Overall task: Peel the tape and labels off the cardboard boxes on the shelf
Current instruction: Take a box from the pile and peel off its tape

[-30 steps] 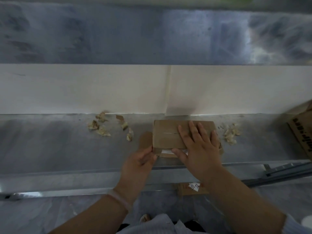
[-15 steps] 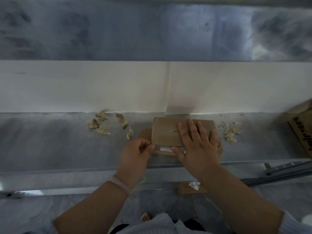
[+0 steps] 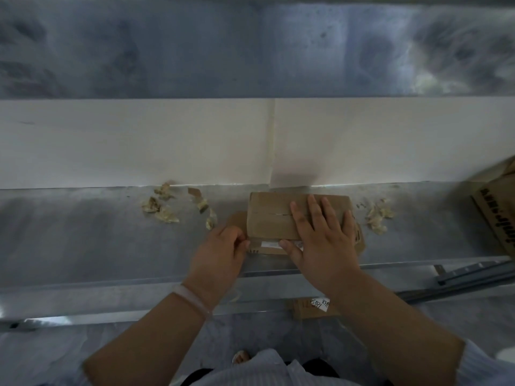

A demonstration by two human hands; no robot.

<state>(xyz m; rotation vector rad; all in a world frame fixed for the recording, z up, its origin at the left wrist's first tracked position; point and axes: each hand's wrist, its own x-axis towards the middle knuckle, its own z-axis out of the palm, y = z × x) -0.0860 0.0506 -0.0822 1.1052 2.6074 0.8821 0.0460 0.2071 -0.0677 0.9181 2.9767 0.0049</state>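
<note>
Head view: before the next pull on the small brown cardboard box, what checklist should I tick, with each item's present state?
1. Small brown cardboard box lies flat on the grey metal shelf: ok.
2. Right hand presses flat on the box top to steady it: ok.
3. Left hand has its curled fingers at the box's front left corner: ok.
4. Left hand actually pinches the white label strip: cannot tell.
5. Label fully off: not ok, the strip shows on the front face.
6. Peeled tape scraps lie apart from the box: ok.
</note>
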